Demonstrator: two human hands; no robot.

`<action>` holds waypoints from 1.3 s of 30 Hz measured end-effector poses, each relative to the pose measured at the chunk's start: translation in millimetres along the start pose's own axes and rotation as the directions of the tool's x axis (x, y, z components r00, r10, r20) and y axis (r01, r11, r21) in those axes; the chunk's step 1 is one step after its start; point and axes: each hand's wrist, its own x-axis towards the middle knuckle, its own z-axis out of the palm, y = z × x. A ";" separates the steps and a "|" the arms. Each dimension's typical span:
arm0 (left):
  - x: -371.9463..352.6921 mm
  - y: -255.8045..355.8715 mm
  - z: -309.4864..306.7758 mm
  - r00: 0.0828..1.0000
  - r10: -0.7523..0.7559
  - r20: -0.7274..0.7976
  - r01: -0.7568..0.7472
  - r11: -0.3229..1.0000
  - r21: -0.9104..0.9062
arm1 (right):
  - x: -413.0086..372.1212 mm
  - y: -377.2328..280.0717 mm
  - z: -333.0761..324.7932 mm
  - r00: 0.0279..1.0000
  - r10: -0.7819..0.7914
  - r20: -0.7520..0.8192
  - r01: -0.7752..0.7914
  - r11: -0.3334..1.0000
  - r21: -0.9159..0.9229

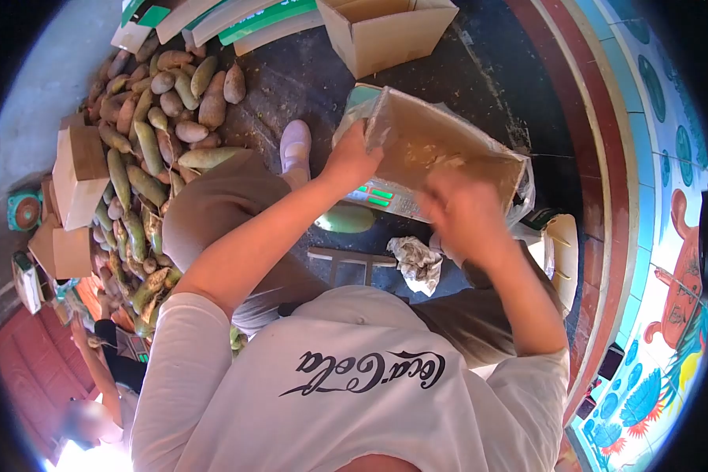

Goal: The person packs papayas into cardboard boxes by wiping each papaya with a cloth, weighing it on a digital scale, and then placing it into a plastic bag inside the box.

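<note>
Dark floor (492, 82) is seen under the open cardboard box (448, 130). Its left edge is pinched by the left hand (354, 161). The right hand (464, 212) is blurred by the near edge; its grip can't be told. Gourds (148, 148) are piled at left.

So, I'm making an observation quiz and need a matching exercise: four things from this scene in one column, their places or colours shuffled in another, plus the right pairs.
1. Left hand
2. Shoe
3. Wearer's shirt
4. Low stool

A. White with black lettering
B. Beside a crumpled wad
C. On an open box's edge
D. Pale pink

Right pairs: 1-C; 2-D; 3-A; 4-B
</note>
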 end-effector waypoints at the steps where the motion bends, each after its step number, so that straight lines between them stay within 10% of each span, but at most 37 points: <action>1: 0.4 0.8 -0.1 1.000 -0.004 0.004 0.005 1.000 -0.005 | -7.8 -15.5 3.9 0.992 -0.069 0.101 0.054 0.988 0.144; 5: 0.3 -2.4 1.3 1.000 -0.009 0.014 0.009 1.000 -0.015 | -15.9 7.2 156.3 0.883 -0.095 0.461 0.025 0.988 0.155; 11: -2.4 1.2 -4.7 0.999 0.042 0.017 -0.044 0.990 0.132 | 16.0 42.7 340.8 0.972 -0.060 0.226 0.118 0.960 -0.252; 16: -15.2 22.2 -18.3 0.989 0.144 -0.047 -0.129 0.963 0.237 | 42.7 29.9 376.5 0.949 0.094 0.301 -0.021 0.971 -0.237; 26: -36.4 35.0 -48.1 0.882 0.423 -0.207 -0.388 0.902 0.190 | -19.0 34.0 222.6 0.802 0.027 0.596 -0.213 0.946 0.244; 33: -74.9 56.9 -68.5 0.835 0.469 -0.287 -0.533 0.818 -0.216 | -70.5 -20.9 26.8 0.986 0.167 0.018 -0.153 0.852 0.501; 39: -94.4 77.4 -71.5 0.976 0.216 0.004 -0.096 0.446 -0.890 | -91.6 -29.5 1.0 0.885 0.381 -0.268 -0.052 0.652 0.757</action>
